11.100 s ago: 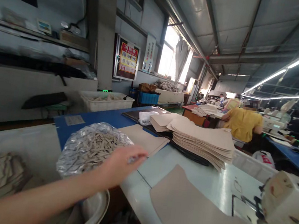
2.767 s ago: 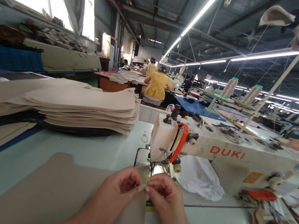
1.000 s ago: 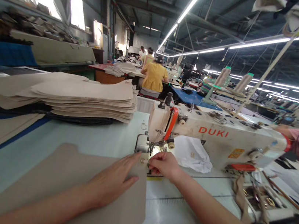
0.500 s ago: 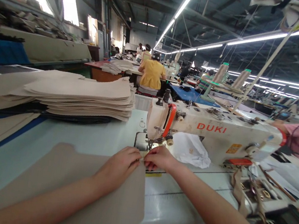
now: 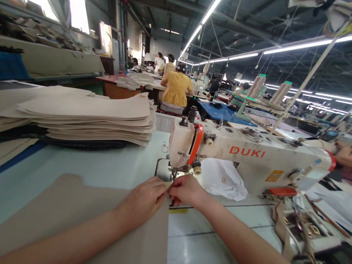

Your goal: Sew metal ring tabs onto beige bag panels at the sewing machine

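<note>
A large beige fabric panel lies flat on the sewing table, its far right corner close to the needle of the white sewing machine. My left hand rests on that panel, fingers curled together at its edge just in front of the presser foot. Beside it, my right hand pinches the same edge between thumb and fingers. The two hands almost touch. A small pale strip shows between the fingertips, and what exactly is pinched there is partly hidden.
A thick stack of beige panels stands at the back left. White crumpled cloth lies under the machine arm. On the right is a tray with straps and metal rings. Thread cones stand behind. Co-workers sit farther back and at right.
My hands stay at the panel's corner near the needle, the left fingers curling slightly more. The view has shifted a little. At right, a co-worker's arm has moved, and a phone-like object shows.
</note>
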Demonstrator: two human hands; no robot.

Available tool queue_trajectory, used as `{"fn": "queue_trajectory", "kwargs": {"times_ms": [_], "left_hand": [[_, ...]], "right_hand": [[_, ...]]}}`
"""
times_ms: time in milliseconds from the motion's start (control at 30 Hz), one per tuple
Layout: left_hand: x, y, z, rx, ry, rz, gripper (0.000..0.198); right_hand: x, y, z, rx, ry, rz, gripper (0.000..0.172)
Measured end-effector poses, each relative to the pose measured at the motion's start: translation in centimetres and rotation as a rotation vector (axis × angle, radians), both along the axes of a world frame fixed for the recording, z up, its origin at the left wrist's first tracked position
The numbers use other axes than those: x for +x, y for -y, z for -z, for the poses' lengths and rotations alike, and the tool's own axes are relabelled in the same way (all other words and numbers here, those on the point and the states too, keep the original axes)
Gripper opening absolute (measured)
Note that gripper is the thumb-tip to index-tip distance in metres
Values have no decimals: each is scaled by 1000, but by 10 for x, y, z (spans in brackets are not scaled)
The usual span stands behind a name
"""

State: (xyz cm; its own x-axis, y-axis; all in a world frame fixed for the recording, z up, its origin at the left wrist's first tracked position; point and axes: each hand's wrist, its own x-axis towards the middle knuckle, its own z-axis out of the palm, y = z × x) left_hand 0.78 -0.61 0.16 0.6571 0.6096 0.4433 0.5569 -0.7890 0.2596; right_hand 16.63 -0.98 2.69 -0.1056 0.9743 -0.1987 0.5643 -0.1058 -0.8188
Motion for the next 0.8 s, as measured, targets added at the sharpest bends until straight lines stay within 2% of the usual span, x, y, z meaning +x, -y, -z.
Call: {"fn": "queue_trajectory", "kwargs": {"times_ms": [133,333,600,800], "left_hand": [[0,-1,2,-21,3,-3,21],[1,-1,4,-12,44,-2,20],[1,-1,2,-6,24,37,21],[0,-3,1,-10,-42,37,20]], "right_hand": [[16,16,8,294,119,-31,15],[29,30,27,794,460,-315,16],[27,30,26,877,578,-392,21],[31,33,16,872,662,-508,13]]}}
